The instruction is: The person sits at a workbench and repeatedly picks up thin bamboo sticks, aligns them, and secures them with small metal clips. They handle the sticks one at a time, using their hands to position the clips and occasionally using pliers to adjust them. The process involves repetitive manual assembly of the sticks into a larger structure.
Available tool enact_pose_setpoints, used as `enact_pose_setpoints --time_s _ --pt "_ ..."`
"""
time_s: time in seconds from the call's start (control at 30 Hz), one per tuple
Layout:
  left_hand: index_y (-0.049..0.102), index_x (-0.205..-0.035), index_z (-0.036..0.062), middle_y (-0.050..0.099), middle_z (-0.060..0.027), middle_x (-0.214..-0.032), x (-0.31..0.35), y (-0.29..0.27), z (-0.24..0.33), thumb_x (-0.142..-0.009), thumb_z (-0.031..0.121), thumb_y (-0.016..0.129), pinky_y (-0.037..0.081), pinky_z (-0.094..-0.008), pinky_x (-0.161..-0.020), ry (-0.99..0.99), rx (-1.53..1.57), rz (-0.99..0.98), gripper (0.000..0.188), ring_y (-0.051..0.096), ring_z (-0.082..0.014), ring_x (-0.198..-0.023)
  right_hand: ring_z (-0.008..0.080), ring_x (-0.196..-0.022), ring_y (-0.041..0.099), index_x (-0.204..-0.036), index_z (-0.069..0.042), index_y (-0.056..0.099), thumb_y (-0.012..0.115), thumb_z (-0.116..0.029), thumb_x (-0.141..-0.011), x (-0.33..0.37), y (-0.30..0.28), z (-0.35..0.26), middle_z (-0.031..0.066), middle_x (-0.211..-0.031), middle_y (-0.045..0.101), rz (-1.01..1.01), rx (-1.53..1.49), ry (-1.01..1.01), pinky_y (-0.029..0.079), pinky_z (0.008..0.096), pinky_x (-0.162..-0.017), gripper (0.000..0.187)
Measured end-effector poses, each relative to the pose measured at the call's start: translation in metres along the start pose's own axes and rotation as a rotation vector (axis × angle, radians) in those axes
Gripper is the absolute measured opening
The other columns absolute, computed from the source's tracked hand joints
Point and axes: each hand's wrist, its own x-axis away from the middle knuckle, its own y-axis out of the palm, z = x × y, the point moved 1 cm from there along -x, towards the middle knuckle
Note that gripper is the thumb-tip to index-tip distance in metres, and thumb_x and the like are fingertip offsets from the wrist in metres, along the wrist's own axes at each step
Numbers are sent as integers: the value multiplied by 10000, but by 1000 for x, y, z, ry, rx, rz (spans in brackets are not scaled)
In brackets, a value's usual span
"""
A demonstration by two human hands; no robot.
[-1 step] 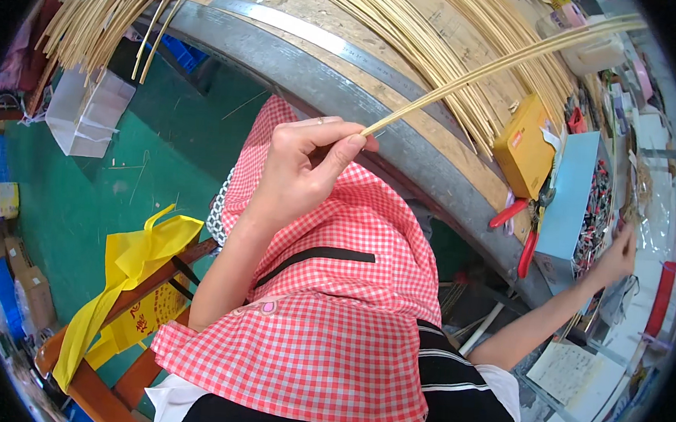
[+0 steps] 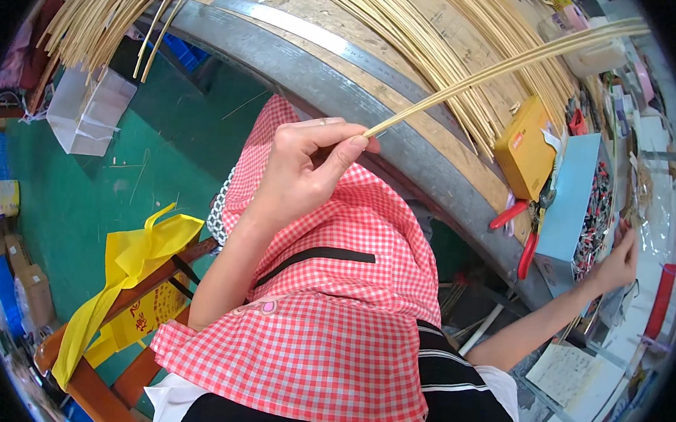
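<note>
My left hand [image 2: 310, 163] pinches the near ends of a few thin bamboo sticks [image 2: 486, 71] between thumb and fingers. They slant up to the right, past the bench edge. Far out to the right, my right hand [image 2: 620, 261] is closed beside a pale blue box [image 2: 572, 202], its fingertips drawn together. Whatever those fingers hold is too small to make out. Many small dark and red pieces [image 2: 594, 219] fill the box. Nearby, red-handled pliers [image 2: 534, 237] lean at the bench edge next to a yellow box [image 2: 526, 147].
Rows of bamboo sticks [image 2: 410, 41] lie across the workbench, with a metal ruler [image 2: 303, 29] along its front. More sticks [image 2: 106, 23], with small tips, jut over the bench's left end. A wooden chair [image 2: 115, 313] with yellow cloth [image 2: 130, 260] stands left. Written paper [image 2: 564, 373] lies right.
My right hand has shifted slightly, and its fingers look more bent. The left hand and its bamboo sticks have barely moved.
</note>
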Motion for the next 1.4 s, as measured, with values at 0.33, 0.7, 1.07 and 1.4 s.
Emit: enact_pose_setpoints --time_s 0.33,0.7,1.07,1.4 --pt "691 -865 -15 622 -85 -672 1 6 9 -845 22 606 370 -247 -486 180 -104 59 94 523 -118 -542 101 -622 560 -952 7 589 446 -129 -979 133 110 -163 46 -796 582 -538 -539 191 481 237 -554 199" --pt "684 -867 -16 653 -102 -718 5 5 20 -806 -32 616 404 -241 -499 237 -231 32 93 576 -144 -563 104 -657 566 -993 45 540 417 -84 -991 170 128 -179 104 -924 572 -1097 -834 380 526 227 -581 178" --pt "680 -871 -19 653 -105 -713 4 8 18 -792 -46 620 438 -263 -527 283 -240 46 102 591 -178 -571 127 -706 546 -1198 96 534 489 22 -922 179 134 -179 120 -919 546 -1035 -984 428 590 294 -636 289" --pt "675 -870 -19 646 -107 -700 5 11 19 -786 -45 623 431 -269 -515 316 -234 28 102 582 -174 -556 123 -554 547 -1105 78 616 520 66 -902 186 133 -178 135 -790 607 -894 -1034 414 524 244 -494 225"
